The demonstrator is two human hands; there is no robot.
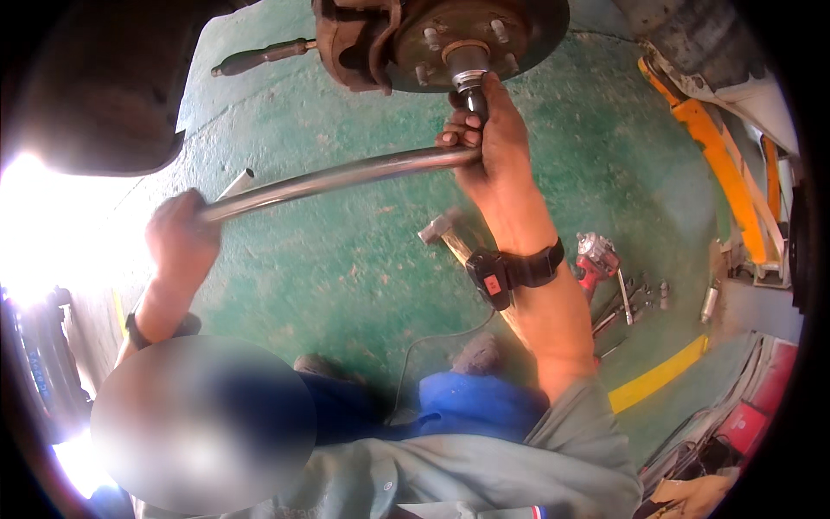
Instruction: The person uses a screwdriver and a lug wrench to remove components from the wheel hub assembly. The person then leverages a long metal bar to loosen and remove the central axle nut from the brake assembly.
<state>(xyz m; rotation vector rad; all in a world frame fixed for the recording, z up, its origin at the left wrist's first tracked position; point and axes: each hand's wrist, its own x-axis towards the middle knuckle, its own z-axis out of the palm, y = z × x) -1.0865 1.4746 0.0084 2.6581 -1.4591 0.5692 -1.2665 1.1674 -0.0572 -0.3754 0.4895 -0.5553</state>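
Note:
A long, shiny steel breaker bar (337, 179) runs from the left up to a socket (469, 78), which sits on the centre of a wheel hub. My left hand (183, 238) is wrapped round the bar's far-left end, slightly blurred. At the other end, my right hand (497, 138) grips the bar's head just below the socket, its thumb pointing up beside it. Behind the socket is a brake disc (540, 35) with several bare studs, and a rusty brake caliper (354, 43) on its left side. A dark-handled tool (264, 58) sticks out leftward from the caliper.
On the green floor (328, 268) lie a hammer (437, 227), a red power tool (595, 259) and several wrenches and sockets (627, 303). An orange metal arm (718, 173) stands at right, above a yellow floor stripe (661, 374). Dark bodywork (95, 86) overhangs the upper left.

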